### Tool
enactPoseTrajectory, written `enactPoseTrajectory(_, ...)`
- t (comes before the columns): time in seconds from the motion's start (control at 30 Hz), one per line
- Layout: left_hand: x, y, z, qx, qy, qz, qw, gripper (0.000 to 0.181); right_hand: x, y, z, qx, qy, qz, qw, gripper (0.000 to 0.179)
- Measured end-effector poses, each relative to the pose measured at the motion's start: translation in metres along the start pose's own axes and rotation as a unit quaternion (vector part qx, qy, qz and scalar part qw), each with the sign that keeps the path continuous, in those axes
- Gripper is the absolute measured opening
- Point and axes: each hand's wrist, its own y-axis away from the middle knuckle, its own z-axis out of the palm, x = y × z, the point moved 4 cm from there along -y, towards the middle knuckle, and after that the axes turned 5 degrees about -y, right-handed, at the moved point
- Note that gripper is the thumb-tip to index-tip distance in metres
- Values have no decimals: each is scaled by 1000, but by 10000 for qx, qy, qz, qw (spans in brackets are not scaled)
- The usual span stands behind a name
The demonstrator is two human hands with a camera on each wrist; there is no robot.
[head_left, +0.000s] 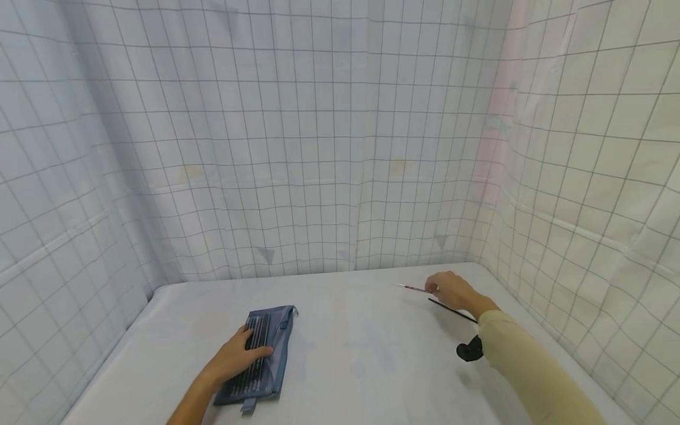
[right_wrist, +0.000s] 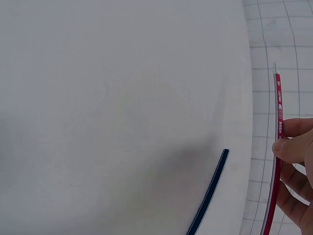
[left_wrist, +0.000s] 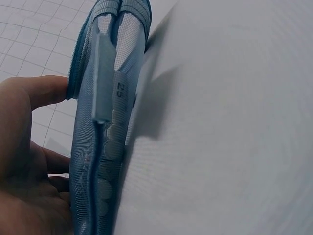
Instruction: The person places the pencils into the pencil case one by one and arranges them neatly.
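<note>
A flat blue mesh zip pencil case [head_left: 276,354] lies on the left of the table, with a row of dark pencils [head_left: 257,333] showing on its upper side. My left hand [head_left: 236,357] rests on the case, thumb and fingers spread over it; in the left wrist view the thumb touches near the zip [left_wrist: 73,73]. Far to the right, my right hand [head_left: 448,288] pinches a slim red pencil [right_wrist: 279,100] with white lettering and a silvery end, held above the table. Just below that hand lies a dark pencil [right_wrist: 209,191], partly hidden by the arm in the head view.
The white table [head_left: 361,342] has white grid-patterned curtains [head_left: 329,141] behind it and at both sides. A black rounded object [head_left: 470,349] shows beside the right sleeve [head_left: 520,360]. The case's fabric tab [head_left: 248,405] points toward the near edge.
</note>
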Motion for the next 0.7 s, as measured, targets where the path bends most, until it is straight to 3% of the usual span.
enactPoseTrajectory(0.7,-2,-1,2,21,-22,-8,10000,104,-65,-31,1,-307,62,-161,9994,19)
